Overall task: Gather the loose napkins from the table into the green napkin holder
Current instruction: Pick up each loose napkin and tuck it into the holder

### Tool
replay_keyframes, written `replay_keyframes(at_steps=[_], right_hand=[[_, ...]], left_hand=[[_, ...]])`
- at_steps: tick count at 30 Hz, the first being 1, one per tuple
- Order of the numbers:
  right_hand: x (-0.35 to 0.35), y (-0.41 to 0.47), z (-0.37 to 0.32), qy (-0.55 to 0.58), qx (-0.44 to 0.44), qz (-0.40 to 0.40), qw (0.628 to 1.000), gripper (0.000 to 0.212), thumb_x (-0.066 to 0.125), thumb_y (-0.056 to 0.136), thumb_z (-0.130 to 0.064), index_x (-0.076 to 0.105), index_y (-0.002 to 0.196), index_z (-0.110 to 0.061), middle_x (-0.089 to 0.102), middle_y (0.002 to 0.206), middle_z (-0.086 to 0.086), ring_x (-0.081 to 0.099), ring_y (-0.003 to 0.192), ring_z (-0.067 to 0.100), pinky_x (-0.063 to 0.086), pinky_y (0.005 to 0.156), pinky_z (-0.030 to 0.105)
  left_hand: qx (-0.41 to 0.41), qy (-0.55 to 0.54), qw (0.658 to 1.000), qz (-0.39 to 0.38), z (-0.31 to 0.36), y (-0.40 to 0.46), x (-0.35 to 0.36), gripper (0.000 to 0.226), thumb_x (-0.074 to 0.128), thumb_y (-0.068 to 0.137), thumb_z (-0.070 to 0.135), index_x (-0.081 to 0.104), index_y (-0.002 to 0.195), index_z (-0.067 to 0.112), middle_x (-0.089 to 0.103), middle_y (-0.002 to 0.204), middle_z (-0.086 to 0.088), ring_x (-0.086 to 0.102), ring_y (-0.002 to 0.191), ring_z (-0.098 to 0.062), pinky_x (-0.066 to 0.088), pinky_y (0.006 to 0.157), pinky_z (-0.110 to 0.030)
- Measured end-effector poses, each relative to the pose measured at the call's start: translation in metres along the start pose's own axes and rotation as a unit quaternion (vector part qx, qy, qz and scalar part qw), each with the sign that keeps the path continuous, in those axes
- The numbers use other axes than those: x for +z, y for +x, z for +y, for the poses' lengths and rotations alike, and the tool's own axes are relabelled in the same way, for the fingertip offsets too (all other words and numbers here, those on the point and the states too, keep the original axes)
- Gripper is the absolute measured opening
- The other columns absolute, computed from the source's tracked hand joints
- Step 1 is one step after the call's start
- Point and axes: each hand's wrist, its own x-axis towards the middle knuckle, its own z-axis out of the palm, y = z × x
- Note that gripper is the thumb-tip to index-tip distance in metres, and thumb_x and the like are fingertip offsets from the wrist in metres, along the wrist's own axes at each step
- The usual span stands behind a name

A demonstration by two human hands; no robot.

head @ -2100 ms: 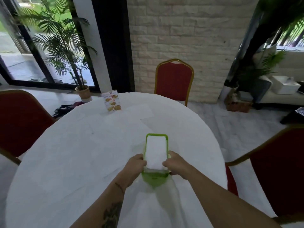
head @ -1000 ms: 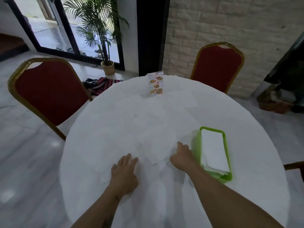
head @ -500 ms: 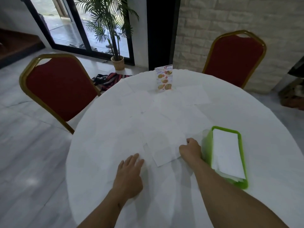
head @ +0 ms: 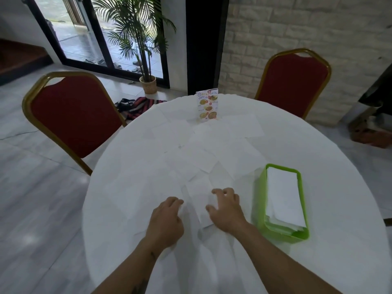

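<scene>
The green napkin holder point(head: 260, 198) lies on the right of the round white table point(head: 131, 209), with a stack of white napkins point(head: 284, 196) in it. Several loose white napkins point(head: 212, 153) are spread flat over the table's middle, hard to tell from the cloth. One napkin point(head: 198, 200) lies between my hands near the front. My left hand point(head: 166, 221) rests with curled fingers at that napkin's left edge. My right hand point(head: 226, 207) presses on its right edge with bent, spread fingers, just left of the holder.
A menu card point(head: 207, 107) stands at the table's far edge. Red chairs with gold frames stand at the left point(head: 72, 115) and far right point(head: 294, 81). A potted palm point(head: 146, 60) and a bag point(head: 135, 106) sit on the floor beyond.
Both hands left the holder and moved left onto the loose napkins. My right hand dragged one napkin toward me; my left hand moved right and curled at its other edge.
</scene>
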Motion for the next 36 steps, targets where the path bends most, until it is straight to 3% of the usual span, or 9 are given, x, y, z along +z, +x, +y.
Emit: replay_keyframes(at_steps=[3,8,11,13,16,23,28,33,36], right_hand=[[-0.001,0.013,-0.002,0.106,0.099,0.032,0.989,0.053,0.049,0.092,-0.027,0.039,0.142,-0.013,0.039,0.142,0.013,0.039,0.129,0.032,0.035,0.107,0.041],[0.003,0.015,-0.011,0.138,0.143,-0.006,0.98,0.043,0.051,0.085,-0.019,0.049,0.127,-0.012,0.056,0.122,0.007,0.056,0.111,0.027,0.045,0.085,0.033],[0.007,0.015,-0.016,0.177,0.14,-0.026,0.974,0.022,0.053,0.082,-0.018,0.061,0.103,-0.018,0.062,0.1,0.003,0.059,0.092,0.021,0.047,0.077,0.029],[0.007,0.013,-0.019,0.204,0.136,-0.03,0.969,0.009,0.053,0.082,-0.014,0.059,0.078,-0.018,0.06,0.08,0.001,0.057,0.076,0.019,0.044,0.063,0.026],[0.005,0.007,-0.019,0.218,0.128,-0.011,0.968,0.027,0.052,0.08,-0.007,0.042,0.058,-0.02,0.047,0.062,-0.003,0.045,0.059,0.016,0.033,0.052,0.026],[-0.026,-0.016,-0.021,0.238,0.048,0.082,0.967,0.022,0.056,0.082,-0.007,0.054,0.062,-0.016,0.053,0.059,-0.005,0.047,0.056,0.012,0.037,0.052,0.025],[-0.088,-0.034,-0.005,0.226,0.014,0.173,0.959,0.019,0.056,0.082,-0.006,0.056,0.064,-0.012,0.049,0.057,-0.006,0.042,0.051,0.007,0.033,0.046,0.016],[-0.135,-0.049,0.045,0.243,0.096,0.248,0.933,0.012,0.052,0.078,-0.002,0.059,0.069,-0.005,0.05,0.064,-0.004,0.045,0.061,0.017,0.034,0.051,0.026],[-0.144,-0.062,0.08,0.236,0.178,0.248,0.923,0.014,0.048,0.075,-0.001,0.057,0.066,-0.008,0.056,0.067,0.005,0.054,0.067,0.026,0.04,0.056,0.028]], left_hand=[[0.023,0.016,0.999,-0.038,0.009,-0.001,0.001,0.059,0.04,0.085,0.012,0.035,0.143,0.023,0.032,0.152,0.005,0.031,0.138,-0.019,0.026,0.116,-0.034],[0.079,0.082,0.989,-0.095,0.013,-0.007,0.01,0.061,0.039,0.088,0.014,0.029,0.147,0.024,0.021,0.159,0.002,0.015,0.146,-0.019,0.013,0.12,-0.036],[0.094,0.122,0.981,-0.121,0.01,-0.01,0.014,0.061,0.038,0.088,0.016,0.027,0.147,0.026,0.014,0.161,0.002,0.008,0.148,-0.02,0.01,0.121,-0.039],[0.095,0.129,0.979,-0.126,0.009,-0.011,0.014,0.062,0.039,0.087,0.015,0.028,0.147,0.027,0.014,0.161,0.003,0.007,0.148,-0.02,0.009,0.121,-0.041],[0.095,0.131,0.979,-0.127,0.008,-0.013,0.012,0.06,0.04,0.088,0.015,0.031,0.146,0.027,0.017,0.16,0.003,0.007,0.148,-0.02,0.009,0.121,-0.04],[0.072,-0.026,0.997,-0.024,0.034,-0.013,0.0,0.054,0.044,0.086,0.012,0.045,0.138,0.024,0.038,0.15,0.005,0.03,0.139,-0.016,0.026,0.116,-0.036],[0.084,-0.154,0.983,0.053,0.085,0.009,-0.013,0.048,0.051,0.082,0.005,0.056,0.127,0.019,0.052,0.134,0.001,0.046,0.125,-0.019,0.037,0.107,-0.031],[0.117,-0.187,0.975,0.01,0.139,0.021,-0.01,0.049,0.049,0.084,0.008,0.051,0.131,0.022,0.05,0.136,0.002,0.044,0.127,-0.017,0.032,0.105,-0.025],[0.138,-0.154,0.977,-0.054,0.158,0.019,0.003,0.05,0.048,0.086,0.012,0.047,0.135,0.024,0.047,0.139,0.001,0.042,0.13,-0.017,0.033,0.11,-0.03]])
